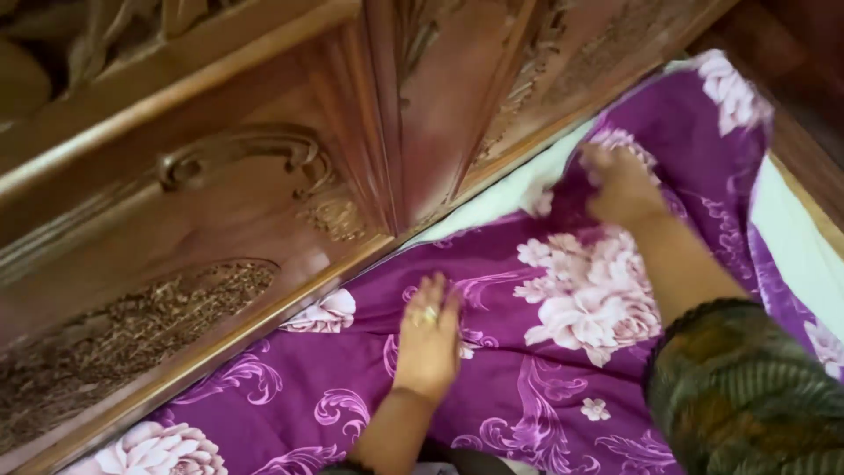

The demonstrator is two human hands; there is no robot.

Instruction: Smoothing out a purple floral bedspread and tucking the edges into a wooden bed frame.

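A purple bed sheet (pixel 492 264) with large pale pink flowers lies spread over a white mattress (pixel 796 237). My left hand (pixel 428 334), with a ring on one finger, rests flat on the sheet close to the carved wooden headboard (pixel 264 176), fingers together and pointing toward it. My right hand (pixel 620 185) reaches farther along, its fingers curled into the sheet's edge where it meets the headboard. A patterned dark green sleeve covers my right upper arm.
The tall carved brown headboard fills the upper left. A strip of white mattress (pixel 519 189) shows between sheet and headboard. A wooden bed frame edge (pixel 813 167) runs along the far right.
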